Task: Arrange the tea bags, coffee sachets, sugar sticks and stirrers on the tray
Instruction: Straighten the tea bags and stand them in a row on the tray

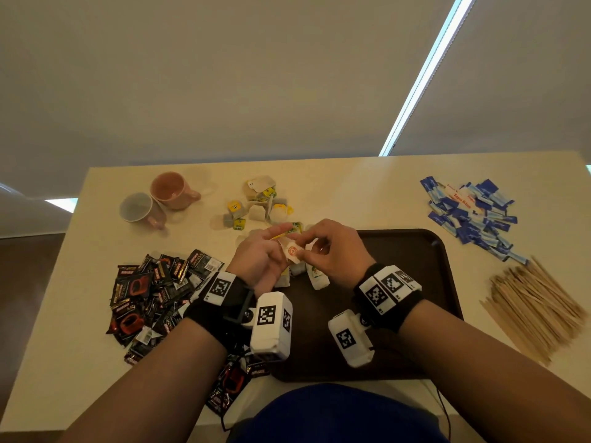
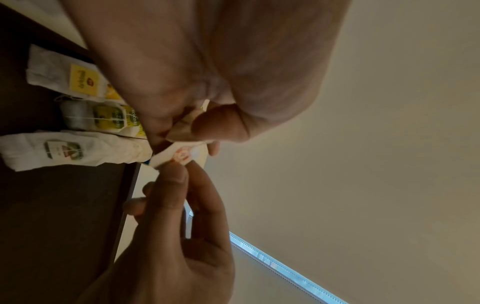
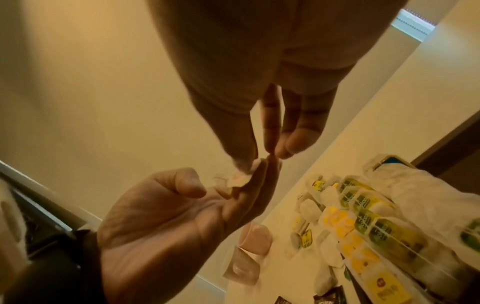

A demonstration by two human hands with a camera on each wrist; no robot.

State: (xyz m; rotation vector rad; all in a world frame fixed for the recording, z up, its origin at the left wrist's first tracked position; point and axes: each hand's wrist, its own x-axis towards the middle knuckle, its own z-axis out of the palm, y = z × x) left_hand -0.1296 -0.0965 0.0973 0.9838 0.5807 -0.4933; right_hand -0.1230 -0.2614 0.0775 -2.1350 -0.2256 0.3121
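Both hands meet above the far left edge of the dark brown tray (image 1: 415, 270) and hold one tea bag (image 1: 291, 251) with an orange-red tag between them. My left hand (image 1: 279, 243) pinches the bag's paper between thumb (image 2: 221, 121) and fingers. My right hand (image 1: 308, 248) pinches the tag end (image 2: 182, 156) with its fingertips (image 3: 246, 152). A few tea bags (image 1: 316, 278) lie in a row on the tray under the hands, also seen as the tea bag row (image 3: 376, 226). More loose tea bags (image 1: 262, 203) sit on the table beyond.
Black coffee sachets (image 1: 153, 292) are heaped left of the tray. Blue sugar sticks (image 1: 473, 215) lie at the far right, wooden stirrers (image 1: 531, 308) right of the tray. A pink mug (image 1: 172, 190) and a grey mug (image 1: 140, 207) lie tipped at the far left.
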